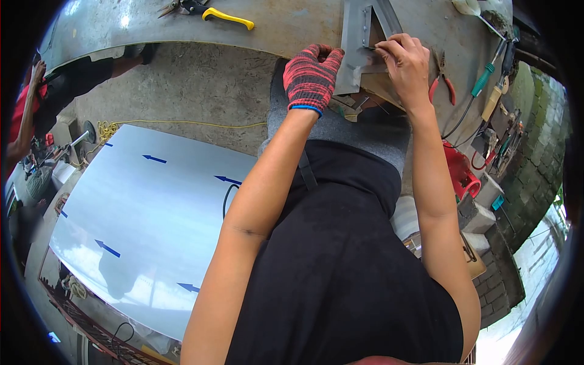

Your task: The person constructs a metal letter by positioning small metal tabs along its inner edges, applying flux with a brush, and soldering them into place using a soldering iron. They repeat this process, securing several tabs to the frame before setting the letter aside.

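Note:
An angular grey sheet-metal piece (351,70) with a triangular opening lies at the near edge of the metal worktable (292,27). My left hand (313,76), in a red and black knit glove with a blue cuff, is closed at the piece's left edge, thumb and fingers curled together against it. On the other side, my bare right hand (406,68) is in a pinch over the piece's right part. A thin dark bit shows at those fingertips, too small to name. Red-handled pliers (442,79) lie just right of my right hand.
Yellow-handled snips (225,17) rest at the table's far left. A green-handled tool (483,79) with a cable lies at the right. A large sheet (152,213) with blue arrows is at my left. Another person (45,103) is at the left edge. A red plastic object (460,167) is beside me.

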Action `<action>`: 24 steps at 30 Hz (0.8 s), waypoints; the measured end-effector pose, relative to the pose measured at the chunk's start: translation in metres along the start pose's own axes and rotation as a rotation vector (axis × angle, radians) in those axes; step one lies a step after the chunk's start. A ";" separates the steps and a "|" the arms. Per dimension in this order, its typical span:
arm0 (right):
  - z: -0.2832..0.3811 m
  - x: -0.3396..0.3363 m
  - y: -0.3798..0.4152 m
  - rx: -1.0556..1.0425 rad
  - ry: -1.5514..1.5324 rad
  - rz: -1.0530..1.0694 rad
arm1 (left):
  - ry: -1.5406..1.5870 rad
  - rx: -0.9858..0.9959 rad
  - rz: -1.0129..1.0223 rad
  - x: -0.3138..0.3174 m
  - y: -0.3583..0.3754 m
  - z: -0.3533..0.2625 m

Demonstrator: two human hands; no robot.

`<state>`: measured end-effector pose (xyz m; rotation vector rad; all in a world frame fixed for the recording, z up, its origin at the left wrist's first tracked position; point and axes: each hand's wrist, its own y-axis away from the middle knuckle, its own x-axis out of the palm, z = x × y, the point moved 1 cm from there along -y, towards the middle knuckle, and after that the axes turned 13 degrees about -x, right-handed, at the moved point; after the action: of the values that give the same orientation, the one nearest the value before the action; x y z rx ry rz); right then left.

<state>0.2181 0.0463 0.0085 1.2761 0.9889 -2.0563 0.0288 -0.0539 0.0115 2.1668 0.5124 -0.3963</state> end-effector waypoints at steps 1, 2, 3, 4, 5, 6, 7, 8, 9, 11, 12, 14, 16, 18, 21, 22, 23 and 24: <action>0.000 0.000 0.000 0.002 0.001 0.000 | -0.002 0.000 0.000 0.000 0.000 0.000; 0.000 0.000 0.000 0.003 0.001 -0.001 | 0.005 -0.005 0.003 0.000 0.001 0.000; 0.000 0.000 0.000 0.000 0.000 -0.004 | 0.012 -0.010 0.005 0.000 0.001 -0.001; 0.000 0.000 0.000 -0.002 0.000 -0.006 | 0.011 -0.010 0.005 -0.001 0.001 -0.001; 0.000 0.000 0.000 -0.001 -0.001 -0.006 | 0.017 -0.013 0.008 -0.001 0.001 -0.002; 0.000 0.000 0.000 0.001 -0.001 0.000 | 0.025 -0.014 0.012 -0.001 0.001 -0.002; 0.001 -0.001 0.000 0.003 0.000 0.005 | 0.024 -0.013 0.011 -0.001 0.001 -0.002; 0.000 -0.001 0.000 0.003 0.001 0.003 | 0.028 -0.021 0.016 -0.001 -0.001 -0.001; 0.001 -0.001 0.000 0.003 0.001 0.013 | 0.031 -0.028 0.021 0.000 -0.002 0.000; 0.001 -0.003 0.000 0.003 0.002 0.020 | 0.043 -0.027 0.021 0.003 -0.005 0.003; 0.004 -0.008 -0.002 -0.004 0.006 0.012 | 0.053 -0.029 0.021 0.003 -0.006 0.002; 0.006 -0.016 -0.006 -0.009 0.014 -0.001 | 0.054 -0.035 0.005 0.002 -0.004 0.002; 0.003 -0.024 -0.009 0.085 -0.036 -0.037 | 0.055 -0.033 -0.005 0.003 -0.003 0.000; -0.010 -0.027 -0.013 0.117 -0.033 -0.087 | 0.023 -0.045 -0.002 0.003 -0.005 0.002; -0.042 -0.029 -0.021 0.184 -0.023 -0.160 | 0.027 -0.026 0.025 0.003 -0.007 0.003; -0.053 -0.028 -0.025 0.216 -0.034 -0.175 | 0.028 -0.026 0.019 0.004 -0.009 0.005; -0.064 -0.025 -0.029 0.231 -0.025 -0.177 | 0.028 -0.006 0.031 0.006 -0.010 0.007; -0.074 -0.023 -0.034 0.234 -0.007 -0.191 | 0.028 -0.001 0.008 0.007 -0.012 0.010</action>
<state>0.2412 0.1272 0.0185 1.3317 0.9180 -2.3797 0.0284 -0.0539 -0.0055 2.1761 0.5191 -0.3614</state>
